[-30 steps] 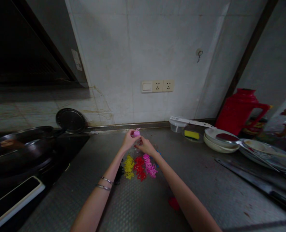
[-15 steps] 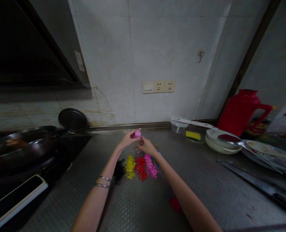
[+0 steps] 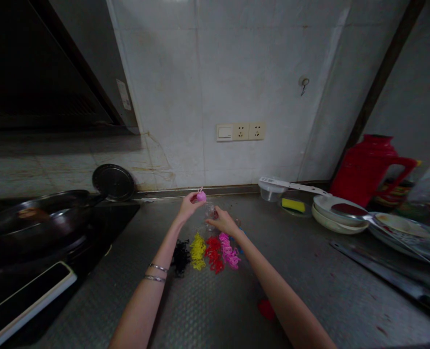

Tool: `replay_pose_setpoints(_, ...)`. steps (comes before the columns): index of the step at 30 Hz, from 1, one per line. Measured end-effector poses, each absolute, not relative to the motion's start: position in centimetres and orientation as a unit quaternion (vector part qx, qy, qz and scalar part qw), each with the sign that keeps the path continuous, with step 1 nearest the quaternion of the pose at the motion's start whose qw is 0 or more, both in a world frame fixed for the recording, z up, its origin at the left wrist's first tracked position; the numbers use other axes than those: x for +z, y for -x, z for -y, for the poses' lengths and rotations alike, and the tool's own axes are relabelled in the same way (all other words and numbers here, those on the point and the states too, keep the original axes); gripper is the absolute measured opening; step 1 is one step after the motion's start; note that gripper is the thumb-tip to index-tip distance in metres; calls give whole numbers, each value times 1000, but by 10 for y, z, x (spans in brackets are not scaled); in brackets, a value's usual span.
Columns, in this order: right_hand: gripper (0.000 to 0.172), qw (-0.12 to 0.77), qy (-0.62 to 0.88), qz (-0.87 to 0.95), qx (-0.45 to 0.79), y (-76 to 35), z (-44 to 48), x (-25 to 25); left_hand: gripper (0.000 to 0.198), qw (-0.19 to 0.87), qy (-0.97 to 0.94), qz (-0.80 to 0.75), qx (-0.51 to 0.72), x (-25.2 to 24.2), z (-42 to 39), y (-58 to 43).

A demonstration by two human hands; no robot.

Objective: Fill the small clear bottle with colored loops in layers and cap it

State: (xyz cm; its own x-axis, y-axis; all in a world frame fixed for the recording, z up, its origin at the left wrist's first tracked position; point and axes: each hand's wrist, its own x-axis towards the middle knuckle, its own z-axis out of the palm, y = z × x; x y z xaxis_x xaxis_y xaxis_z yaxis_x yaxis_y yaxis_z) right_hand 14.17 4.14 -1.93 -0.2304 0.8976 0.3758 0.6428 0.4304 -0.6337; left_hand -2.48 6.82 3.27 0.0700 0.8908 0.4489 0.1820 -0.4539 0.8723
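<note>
Between the fingers of my left hand (image 3: 188,207) is a small round pink lid (image 3: 201,195) with thin pieces sticking up from its top. My right hand (image 3: 223,221) grips a small clear jar (image 3: 210,213), just right of the lid and apart from it. In front of the hands lie piles of small bands: a black pile (image 3: 180,258), a yellow pile (image 3: 198,251), a red pile (image 3: 214,254) and a pink pile (image 3: 230,250). Some blue pieces (image 3: 240,245) show partly behind my right wrist. Whether the jar holds anything is too blurred to tell.
A pan (image 3: 55,218) and a phone-like slab (image 3: 29,305) are at the left. To the right stand a clear tub (image 3: 271,192), a yellow sponge (image 3: 293,205), stacked bowls (image 3: 340,224), a knife (image 3: 378,271) and a red thermos (image 3: 367,167). A red object (image 3: 266,309) lies by my right forearm.
My left hand has moved left with the pink lid, away from the jar's mouth. The clear jar stays in my right hand and shows more fully. The view has shifted slightly.
</note>
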Motion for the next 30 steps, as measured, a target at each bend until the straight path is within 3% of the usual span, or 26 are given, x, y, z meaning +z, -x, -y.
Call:
replay_pose_setpoints(11,35,357,504,767,173,-141,-42,-20,41,260,-709,-534,380,-34,-81,65)
replay_pose_setpoints(20,36,363,503,765,174,-141,-44,-22,54,204,-746,-555,305,-42,-77,69)
replay_pose_setpoints(30,36,372,494,764,187,-141,-48,-28,45,290,-720,-547,314,-31,-69,68)
